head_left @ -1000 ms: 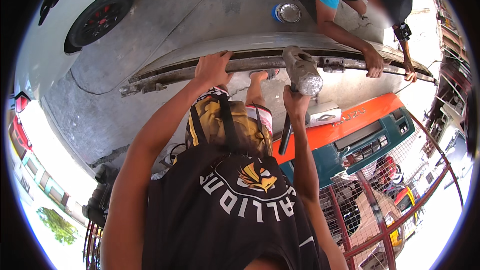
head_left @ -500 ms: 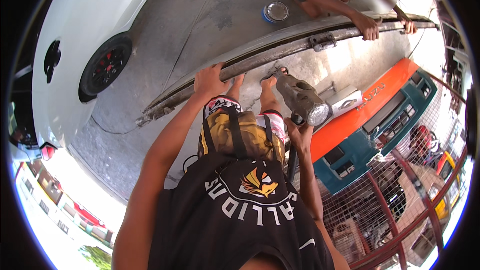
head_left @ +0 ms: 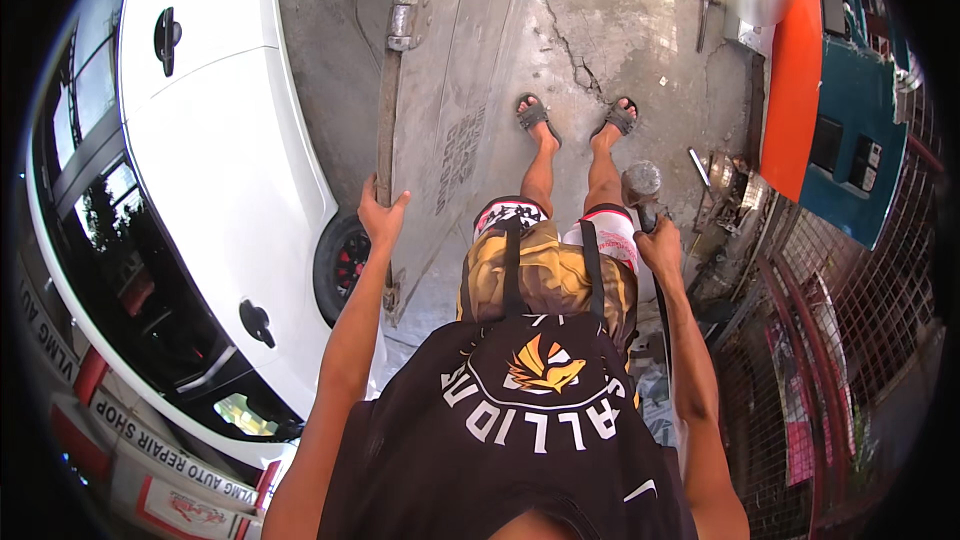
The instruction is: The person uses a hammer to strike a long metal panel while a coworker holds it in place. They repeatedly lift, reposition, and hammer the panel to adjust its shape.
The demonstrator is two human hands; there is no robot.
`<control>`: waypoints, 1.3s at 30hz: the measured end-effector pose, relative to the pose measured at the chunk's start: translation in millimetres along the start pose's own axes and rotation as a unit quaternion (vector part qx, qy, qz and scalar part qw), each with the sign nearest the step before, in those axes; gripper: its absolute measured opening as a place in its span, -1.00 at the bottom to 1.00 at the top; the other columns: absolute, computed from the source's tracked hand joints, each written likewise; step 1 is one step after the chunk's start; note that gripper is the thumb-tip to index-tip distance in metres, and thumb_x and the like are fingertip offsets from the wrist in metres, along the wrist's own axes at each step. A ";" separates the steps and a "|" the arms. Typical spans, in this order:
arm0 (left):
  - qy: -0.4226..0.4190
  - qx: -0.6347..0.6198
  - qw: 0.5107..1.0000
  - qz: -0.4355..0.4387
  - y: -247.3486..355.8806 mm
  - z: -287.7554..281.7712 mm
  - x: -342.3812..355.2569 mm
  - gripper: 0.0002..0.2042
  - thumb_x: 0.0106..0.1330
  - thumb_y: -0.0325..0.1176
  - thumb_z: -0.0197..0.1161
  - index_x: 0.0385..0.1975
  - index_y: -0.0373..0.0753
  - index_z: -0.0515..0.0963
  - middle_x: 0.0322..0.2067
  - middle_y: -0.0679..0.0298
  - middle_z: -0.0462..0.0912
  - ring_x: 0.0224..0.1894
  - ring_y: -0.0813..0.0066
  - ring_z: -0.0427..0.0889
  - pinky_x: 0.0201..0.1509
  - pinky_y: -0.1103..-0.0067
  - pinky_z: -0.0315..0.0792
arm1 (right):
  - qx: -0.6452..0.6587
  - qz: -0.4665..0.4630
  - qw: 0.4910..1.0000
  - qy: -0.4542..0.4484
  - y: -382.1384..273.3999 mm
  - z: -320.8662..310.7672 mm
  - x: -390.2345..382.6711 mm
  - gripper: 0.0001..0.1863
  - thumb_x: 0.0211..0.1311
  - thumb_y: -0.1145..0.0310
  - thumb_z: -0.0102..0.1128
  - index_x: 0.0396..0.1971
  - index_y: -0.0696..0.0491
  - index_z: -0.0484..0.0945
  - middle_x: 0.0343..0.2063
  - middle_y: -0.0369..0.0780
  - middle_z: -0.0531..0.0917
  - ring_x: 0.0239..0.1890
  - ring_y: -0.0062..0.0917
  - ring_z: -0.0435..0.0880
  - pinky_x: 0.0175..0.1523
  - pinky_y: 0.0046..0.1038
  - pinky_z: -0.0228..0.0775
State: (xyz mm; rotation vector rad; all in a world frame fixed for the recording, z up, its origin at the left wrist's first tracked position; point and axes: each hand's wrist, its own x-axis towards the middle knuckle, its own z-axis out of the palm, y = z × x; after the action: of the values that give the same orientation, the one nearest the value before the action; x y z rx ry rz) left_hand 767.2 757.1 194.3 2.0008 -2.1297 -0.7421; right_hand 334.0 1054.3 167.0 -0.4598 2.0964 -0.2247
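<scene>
A long grey metal panel [head_left: 475, 80] stretches away in front of me, to the left of my feet. Along its left edge runs a narrow metal bar [head_left: 387, 130] with a rusty cylindrical hinge [head_left: 408, 22] near the far end. My left hand [head_left: 381, 220] is closed round this bar near its closer end, thumb on the right side. In my right hand [head_left: 660, 248], beside my thigh, is a sledgehammer [head_left: 641, 183], gripped just below its head. The head points up and the dark handle runs back along my right forearm.
A white car [head_left: 220, 120] stands close on my left. To the right lie an orange and teal truck panel [head_left: 795, 90], a hammer-shaped tool [head_left: 706, 18] and assorted metal parts [head_left: 725, 190]. Wire mesh fencing [head_left: 850, 280] is beyond them. The concrete floor [head_left: 600, 40] is cracked.
My view has turned, so the panel and bar now point away from me instead of across. The co-worker's hands on the far end are out of sight. Both my holds stay the same.
</scene>
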 end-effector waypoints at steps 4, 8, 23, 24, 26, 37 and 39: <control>0.085 0.061 0.989 0.100 76.0 16.6 66.7 -0.10 0.14 -0.01 0.60 0.37 -0.40 0.30 0.11 -0.19 0.63 0.17 -0.10 0.65 0.24 0.20 0.48 | 0.052 0.039 0.998 0.007 71.0 -6.4 -2.5 -0.68 -0.10 0.32 0.28 -0.44 0.32 0.57 -0.56 0.16 0.65 -0.40 0.08 0.72 -0.25 -0.05 0.49; 0.097 0.075 0.985 0.123 195.5 47.0 152.1 -0.13 0.19 0.10 0.53 0.34 -0.35 0.32 0.08 -0.19 0.64 0.14 -0.19 0.65 0.20 0.15 0.49 | 0.115 0.088 0.989 -0.003 109.7 -28.5 -1.1 -0.67 -0.11 0.30 0.29 -0.48 0.31 0.57 -0.63 0.09 0.62 -0.49 0.01 0.71 -0.31 -0.10 0.49; 0.105 0.025 0.992 0.058 212.7 52.1 188.5 -0.35 0.20 0.12 0.49 0.16 -0.19 0.53 -0.26 -0.06 0.79 -0.22 -0.14 0.78 -0.19 0.13 0.64 | -0.030 -0.077 0.996 -0.015 -72.5 -193.7 112.5 -0.61 -0.09 0.26 0.38 -0.46 0.33 0.56 -0.61 0.05 0.66 -0.47 -0.19 0.75 -0.29 -0.16 0.52; 0.097 0.033 0.994 0.041 207.4 49.7 186.2 -0.34 0.21 0.14 0.47 0.17 -0.18 0.53 -0.25 -0.05 0.79 -0.21 -0.13 0.78 -0.19 0.13 0.65 | -0.045 -0.093 0.993 -0.052 -106.8 -207.3 127.3 -0.60 -0.07 0.26 0.35 -0.35 0.33 0.62 -0.49 0.17 0.69 -0.31 0.07 0.76 -0.17 -0.08 0.55; 0.098 0.034 0.994 0.024 199.7 48.2 189.9 -0.32 0.21 0.18 0.45 0.20 -0.15 0.52 -0.25 -0.03 0.79 -0.22 -0.12 0.79 -0.20 0.14 0.65 | -0.087 -0.147 0.985 -0.031 -182.2 -228.7 141.7 -0.57 -0.07 0.25 0.38 -0.31 0.33 0.62 -0.42 0.24 0.69 -0.24 0.13 0.76 -0.12 -0.06 0.54; 0.024 -0.028 0.998 -0.056 218.1 18.2 187.4 -0.10 0.04 0.28 0.53 0.33 -0.14 0.45 0.30 0.04 0.47 0.38 -0.02 0.40 0.48 0.07 0.15 | -0.026 -0.349 0.932 -0.093 -508.5 -287.7 142.5 -0.66 0.26 0.26 0.38 -0.32 0.27 0.55 -0.65 -0.17 0.54 -0.59 -0.54 0.47 -0.42 -0.34 0.36; -0.004 -0.042 0.998 -0.054 227.9 6.2 197.7 -0.06 0.03 0.28 0.54 0.36 -0.15 0.41 0.31 0.04 0.47 0.39 -0.02 0.39 0.46 0.05 0.18 | -0.022 -0.376 0.919 -0.120 -537.7 -289.8 155.7 -0.72 0.27 0.32 0.37 -0.29 0.23 0.52 -0.67 -0.30 0.49 -0.61 -0.66 0.42 -0.48 -0.44 0.30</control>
State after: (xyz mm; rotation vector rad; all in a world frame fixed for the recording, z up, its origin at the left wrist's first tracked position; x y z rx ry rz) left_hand 536.2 568.4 240.3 2.0856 -1.9740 -0.8418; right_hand 140.7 494.2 382.0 -1.2481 1.6006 -0.5335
